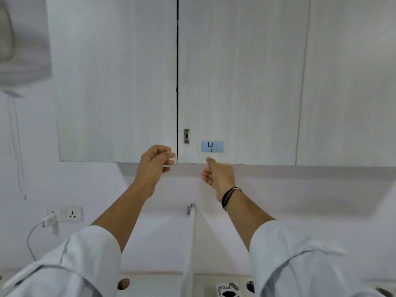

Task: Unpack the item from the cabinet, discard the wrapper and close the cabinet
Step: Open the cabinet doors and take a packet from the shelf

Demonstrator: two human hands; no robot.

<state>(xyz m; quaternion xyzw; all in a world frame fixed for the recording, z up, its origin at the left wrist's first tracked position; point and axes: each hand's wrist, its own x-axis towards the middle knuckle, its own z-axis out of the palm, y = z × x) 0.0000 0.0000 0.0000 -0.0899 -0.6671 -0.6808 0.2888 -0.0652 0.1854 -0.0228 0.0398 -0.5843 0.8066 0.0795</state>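
A pale wood-grain wall cabinet fills the upper view, its left door (pixel 117 82) and right door (pixel 240 82) both closed with a dark seam between them. A small metal lock (pixel 186 136) and a blue label marked 4 (pixel 212 147) sit near the right door's lower left corner. My left hand (pixel 155 162) is raised at the lower right corner of the left door, fingers curled by the seam, holding nothing. My right hand (pixel 217 174) reaches up under the right door's bottom edge, below the label, fingers loosely curled and empty. No item or wrapper is visible.
A third cabinet door (pixel 351 82) continues to the right. A wall socket (pixel 65 214) with a plugged-in white adapter and cable is at lower left. A white divider (pixel 190 243) rises from the desk below. A white appliance hangs on the wall at upper left.
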